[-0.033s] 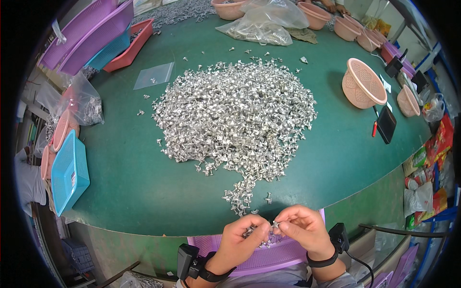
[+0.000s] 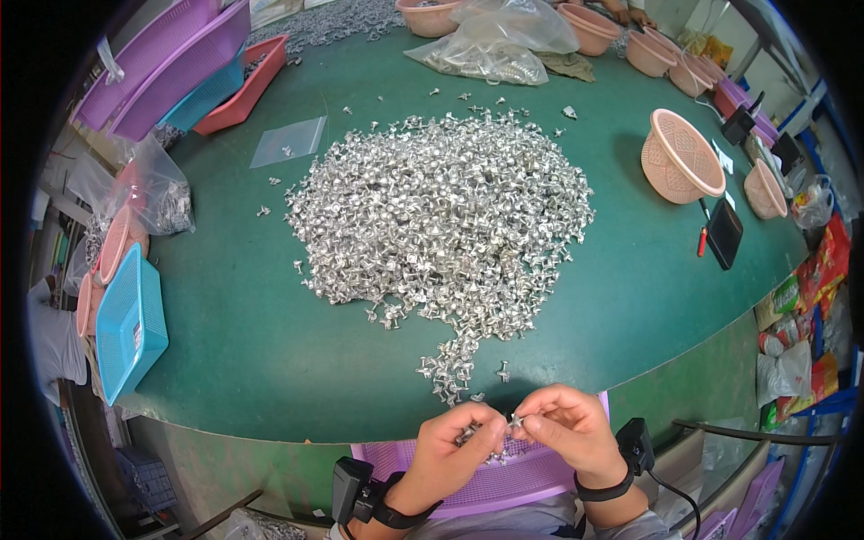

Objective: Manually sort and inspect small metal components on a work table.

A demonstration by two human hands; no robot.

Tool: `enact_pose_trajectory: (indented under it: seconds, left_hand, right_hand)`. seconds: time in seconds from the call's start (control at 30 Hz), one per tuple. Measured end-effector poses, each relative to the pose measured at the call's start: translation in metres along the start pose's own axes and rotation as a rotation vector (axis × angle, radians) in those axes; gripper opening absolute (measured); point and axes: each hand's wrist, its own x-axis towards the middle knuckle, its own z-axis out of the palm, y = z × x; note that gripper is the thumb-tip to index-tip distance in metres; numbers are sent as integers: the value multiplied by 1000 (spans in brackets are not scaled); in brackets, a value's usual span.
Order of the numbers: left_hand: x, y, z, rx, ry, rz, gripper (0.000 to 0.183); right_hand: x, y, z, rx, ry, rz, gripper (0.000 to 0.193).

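Observation:
A big heap of small shiny metal parts (image 2: 441, 216) lies on the green table, with a narrow trail of them running toward me. My left hand (image 2: 461, 443) is curled around several of these parts, which show between its fingers. Close beside it, my right hand (image 2: 567, 427) pinches one small metal part (image 2: 516, 421) between thumb and fingertips. Both hands are above a purple plastic basket (image 2: 477, 495) at the table's near edge. Some metal parts show in the basket below my fingers. The exact kind of part is too small to make out.
A blue basket (image 2: 135, 328) stands at the left edge. On the right are a peach basket (image 2: 684, 157), a black flat object (image 2: 724, 234) and a red pen (image 2: 702, 241). Plastic bags (image 2: 495, 45) lie at the back, where another person's hands (image 2: 630, 13) show.

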Motion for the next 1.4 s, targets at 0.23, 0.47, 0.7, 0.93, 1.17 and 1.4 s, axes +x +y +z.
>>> enact_pose_trajectory:
  seconds: [0.23,0.47,0.7,0.93,1.17,1.4]
  left_hand:
    - [3,-1,0,-5,5,-16,14]
    - [5,1,2,72,-7,-24,20]
    - [4,8,3,-215,-43,-250,20]
    - [0,3,6,204,-351,121,13]
    - [1,3,2,296,-414,353,11]
    - [3,4,1,287,65,315,21]
  right_hand:
    - [2,0,-1,-18,37,66,14]
    - [2,4,1,-18,87,77,12]
    - [9,-2,2,-528,33,-280,6]
    - [36,0,-3,-1179,237,-427,16]
    - [34,3,-8,-1249,180,-435,12]
    - [14,-6,-2,-668,148,-265,9]
